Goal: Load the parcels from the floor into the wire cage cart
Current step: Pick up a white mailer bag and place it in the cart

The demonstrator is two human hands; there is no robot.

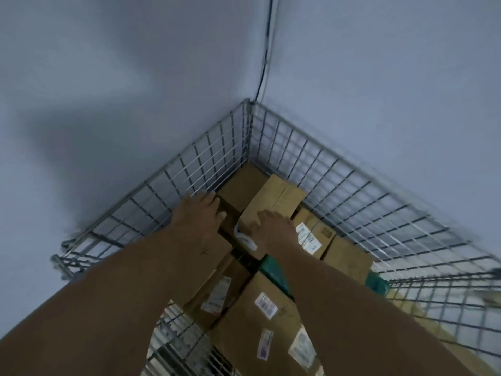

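Note:
The wire cage cart (339,169) stands in a room corner and holds several cardboard parcels. Both my arms reach down into it. A long brown parcel (273,196) lies tilted on top of the others near the far corner. My right hand (275,226) grips its near end, fingers curled over the edge by a white label. My left hand (199,214) lies flat with straight fingers on a darker box beside the left mesh wall, just left of the long parcel.
Labelled cardboard boxes (260,321) fill the near part of the cart, with a green parcel (272,267) wedged between them. Grey walls close in behind the cart on two sides; a black cable (267,50) runs up the corner.

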